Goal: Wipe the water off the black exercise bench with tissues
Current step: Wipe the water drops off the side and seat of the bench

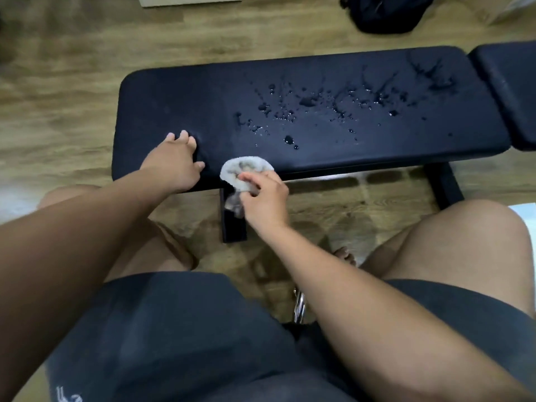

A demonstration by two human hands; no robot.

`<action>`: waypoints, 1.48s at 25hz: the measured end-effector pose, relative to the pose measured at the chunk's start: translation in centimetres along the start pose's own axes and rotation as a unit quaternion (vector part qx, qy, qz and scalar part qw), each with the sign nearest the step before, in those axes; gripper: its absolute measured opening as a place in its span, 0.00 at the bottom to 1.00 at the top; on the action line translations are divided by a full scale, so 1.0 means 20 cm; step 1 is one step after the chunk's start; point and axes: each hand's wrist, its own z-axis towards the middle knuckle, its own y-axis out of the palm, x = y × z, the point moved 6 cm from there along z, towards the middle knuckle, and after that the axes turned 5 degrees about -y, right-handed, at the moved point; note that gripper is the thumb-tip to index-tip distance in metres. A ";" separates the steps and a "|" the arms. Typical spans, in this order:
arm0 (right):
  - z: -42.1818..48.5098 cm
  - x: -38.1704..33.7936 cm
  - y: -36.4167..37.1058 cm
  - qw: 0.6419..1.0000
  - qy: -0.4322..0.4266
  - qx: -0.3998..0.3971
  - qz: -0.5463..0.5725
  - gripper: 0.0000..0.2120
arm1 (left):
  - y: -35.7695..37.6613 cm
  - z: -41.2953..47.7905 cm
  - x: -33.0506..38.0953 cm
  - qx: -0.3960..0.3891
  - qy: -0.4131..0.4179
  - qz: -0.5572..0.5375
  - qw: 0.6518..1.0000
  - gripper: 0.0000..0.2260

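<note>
1. The person sits low in front of the black bench [174,105], bare knees on either side and dark shorts [174,329] filling the near view.
2. The left hand [174,163] lies palm-down on the left part of the pad. Its fingers are spread and lightly bent, pressing into the cushion and holding nothing.
3. The right hand [265,198] grasps a crumpled tissue wad [240,169], fingers and thumb curled round it. The wad sits right at the near edge of the pad, just beside the left hand, and part of it hangs below the edge.
4. The tissue looks grey and damp in patches.
5. Water [319,105] lies in beads and streaks over the middle and right of the pad, apart from the wad. The left end looks dry.
6. A second black pad [510,91] adjoins the bench at the right.
7. A black leg [232,224] stands under the near edge on the wooden floor [58,82].
8. A black bag [385,13] lies on the floor beyond the bench.
</note>
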 end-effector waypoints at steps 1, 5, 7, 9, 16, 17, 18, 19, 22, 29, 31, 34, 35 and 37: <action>0.03 0.05 -0.12 0.999 -0.023 0.010 -0.029 0.15 | -0.01 0.00 0.00 -0.001 -0.007 -0.001 1.000 0.20; 0.19 0.32 -0.80 0.980 0.063 0.156 -0.109 0.12 | 0.02 -0.08 0.17 0.011 -0.020 -0.052 0.998 0.20; 0.22 0.41 -0.89 0.958 0.152 0.229 -0.081 0.11 | 0.06 -0.11 0.25 -0.006 -0.017 -0.030 0.999 0.27; 0.18 0.36 -0.72 0.954 0.150 0.236 -0.105 0.12 | 0.03 -0.12 0.27 -0.019 -0.017 -0.024 0.999 0.28; -0.01 0.01 -0.04 0.998 0.033 -0.009 -0.057 0.12 | 0.02 -0.18 0.28 -0.042 -0.028 -0.048 0.998 0.31; 0.02 0.05 -0.11 0.998 0.030 -0.011 -0.053 0.12 | 0.02 -0.21 0.29 -0.011 -0.037 -0.059 0.998 0.32; 0.07 0.10 -0.21 0.998 0.033 0.011 -0.058 0.12 | 0.00 -0.24 0.33 0.035 -0.037 -0.062 0.997 0.32; 0.12 0.16 -0.34 0.996 0.043 0.038 -0.068 0.12 | -0.02 -0.27 0.40 0.085 -0.022 -0.061 0.994 0.32; 0.23 0.30 -0.69 0.990 0.060 0.084 -0.098 0.11 | 0.03 -0.36 0.65 0.115 0.051 -0.038 0.991 0.31; 0.39 0.71 -1.53 0.913 0.213 0.341 -0.073 0.02 | -0.02 -0.28 0.70 0.027 0.091 0.123 0.988 0.22; 0.35 0.67 -1.40 0.919 0.215 0.313 -0.103 0.04 | -0.04 -0.27 0.75 0.018 0.099 0.149 0.984 0.16; 0.22 0.44 -0.84 0.968 0.114 0.220 -0.035 0.08 | -0.04 -0.30 0.79 0.014 0.081 0.131 0.988 0.16; 0.16 0.35 -0.68 0.977 0.103 0.186 0.003 0.08 | -0.03 -0.30 0.79 0.018 0.072 0.111 0.991 0.16; 0.11 0.28 -0.49 0.980 0.126 0.131 0.078 0.09 | -0.01 -0.29 0.78 0.027 0.058 0.088 0.994 0.18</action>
